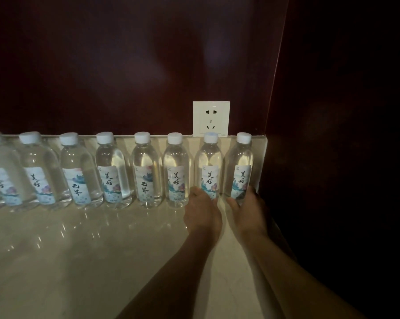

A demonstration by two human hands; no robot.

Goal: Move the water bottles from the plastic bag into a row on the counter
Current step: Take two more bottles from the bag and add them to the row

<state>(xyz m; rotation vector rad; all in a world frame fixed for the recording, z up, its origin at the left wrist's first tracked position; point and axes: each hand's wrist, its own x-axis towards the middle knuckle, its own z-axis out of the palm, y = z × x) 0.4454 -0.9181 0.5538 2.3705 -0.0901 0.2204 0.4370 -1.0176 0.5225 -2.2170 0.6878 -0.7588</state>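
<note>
Eight full water bottles stand in a row on the beige counter (79, 261) against the wall. The left hand (202, 214) grips the seventh bottle (209, 166) low on its body; the right hand (248, 211) grips the end bottle (240, 166) likewise. Full, they are probably heavy and steady, though the thin plastic looks slick and would dent, so holding the labelled waist suits.

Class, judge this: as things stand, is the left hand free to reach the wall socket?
Probably yes. The left hand grips a bottle right below the socket; once it lets go, only that bottle's cap stands between them.
</note>
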